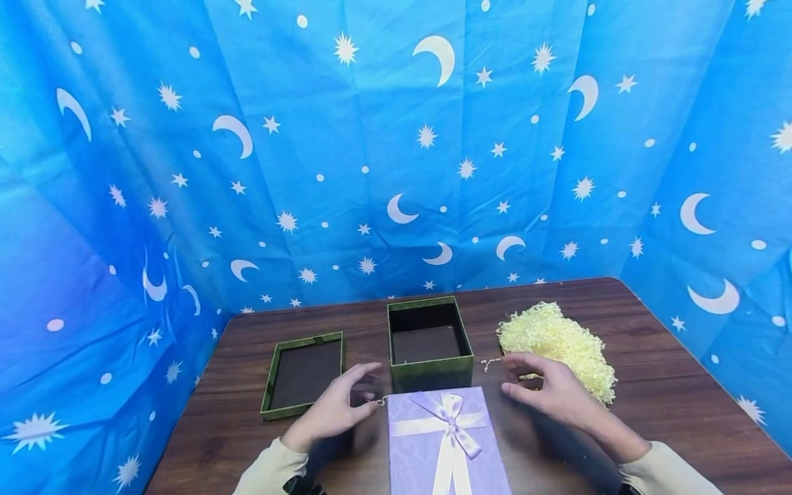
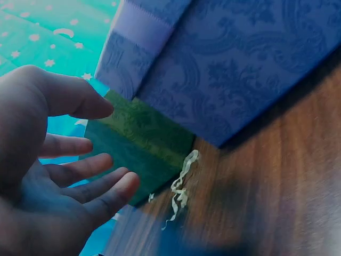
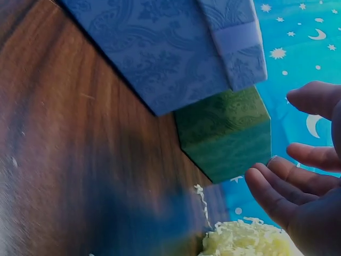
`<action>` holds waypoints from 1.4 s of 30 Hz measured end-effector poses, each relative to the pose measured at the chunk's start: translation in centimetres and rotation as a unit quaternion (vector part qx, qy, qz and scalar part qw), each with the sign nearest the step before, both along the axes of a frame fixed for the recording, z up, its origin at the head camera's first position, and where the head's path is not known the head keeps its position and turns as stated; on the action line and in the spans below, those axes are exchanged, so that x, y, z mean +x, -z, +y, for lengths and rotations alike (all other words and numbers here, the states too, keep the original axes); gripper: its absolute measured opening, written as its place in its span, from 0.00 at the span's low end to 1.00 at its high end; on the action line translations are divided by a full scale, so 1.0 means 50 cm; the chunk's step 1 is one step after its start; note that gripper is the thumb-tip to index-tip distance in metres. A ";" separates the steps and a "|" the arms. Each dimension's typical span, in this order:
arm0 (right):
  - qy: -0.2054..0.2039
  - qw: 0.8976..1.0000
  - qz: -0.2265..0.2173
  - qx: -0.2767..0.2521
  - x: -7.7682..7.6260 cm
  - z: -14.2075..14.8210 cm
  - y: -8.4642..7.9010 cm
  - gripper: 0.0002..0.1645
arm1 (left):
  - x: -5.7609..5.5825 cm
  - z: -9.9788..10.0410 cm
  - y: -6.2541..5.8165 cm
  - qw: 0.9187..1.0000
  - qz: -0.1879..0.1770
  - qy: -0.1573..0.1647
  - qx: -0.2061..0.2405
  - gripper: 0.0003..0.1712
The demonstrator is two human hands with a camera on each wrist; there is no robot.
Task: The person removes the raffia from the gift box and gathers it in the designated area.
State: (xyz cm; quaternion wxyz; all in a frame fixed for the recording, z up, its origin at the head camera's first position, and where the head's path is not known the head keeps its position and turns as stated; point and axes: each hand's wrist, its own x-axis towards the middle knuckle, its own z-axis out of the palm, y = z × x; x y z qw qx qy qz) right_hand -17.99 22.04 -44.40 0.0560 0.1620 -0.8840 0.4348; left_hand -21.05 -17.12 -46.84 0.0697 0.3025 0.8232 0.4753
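A purple lidded gift box [image 1: 411, 457] with a pale ribbon bow [image 1: 454, 423] stands at the table's near edge. Behind it sits a green box [image 1: 431, 376], uncovered, its dark inside showing. My left hand [image 1: 340, 405] hovers left of the purple box, fingers loosely bent and holding nothing; the left wrist view shows a gap between that hand [image 2: 64, 176] and both boxes. On the other side my right hand [image 1: 551, 388] is likewise apart from the boxes, relaxed, beside a heap of yellow shredded paper [image 1: 557, 340]. Nothing lies in its grasp in the right wrist view.
A green lid [image 1: 306, 375], dark side up, lies at the left of the brown wooden table [image 1: 650, 385]. Loose paper strands [image 1: 491, 362] lie near the green box. Blue cloth [image 1: 371, 137] with moons and stars encloses the back and sides.
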 end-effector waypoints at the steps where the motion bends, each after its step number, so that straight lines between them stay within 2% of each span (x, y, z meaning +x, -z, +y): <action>1: -0.001 1.000 -0.003 -0.004 0.003 -0.002 0.002 0.27 | 0.005 0.000 0.000 1.000 -0.006 -0.001 0.005 0.35; 7: -0.015 1.000 -0.011 -0.019 0.016 -0.008 0.008 0.26 | 0.029 0.002 0.000 0.999 -0.039 0.000 0.026 0.36; 17: -0.079 0.993 -0.031 -0.084 0.030 -0.013 0.016 0.26 | 0.061 0.006 0.008 0.997 -0.032 0.016 0.065 0.34; 24: -0.106 0.987 -0.039 -0.116 0.039 -0.021 0.030 0.25 | 0.090 0.013 0.006 0.994 -0.062 -0.010 0.089 0.32; 26: -0.120 0.980 -0.060 -0.149 0.042 -0.024 0.033 0.25 | 0.099 0.017 0.006 0.993 -0.073 -0.020 0.094 0.32; 28: -0.135 0.968 -0.091 -0.189 0.046 -0.027 0.036 0.27 | 0.106 0.021 0.006 0.991 -0.087 -0.027 0.100 0.32; 31: -0.154 0.942 -0.160 -0.251 0.052 -0.031 0.038 0.31 | 0.112 0.025 0.007 0.990 -0.101 -0.030 0.097 0.31; 35: -0.160 0.914 -0.234 -0.289 0.060 -0.038 0.040 0.36 | 0.117 0.029 0.005 0.988 -0.124 -0.024 0.092 0.30; 37: -0.162 0.906 -0.251 -0.299 0.063 -0.042 0.042 0.36 | 0.118 0.031 0.005 0.983 -0.150 -0.023 0.104 0.30; 42: -0.160 0.890 -0.274 -0.328 0.070 -0.050 0.042 0.36 | 0.125 0.039 0.003 0.959 -0.233 -0.024 0.156 0.35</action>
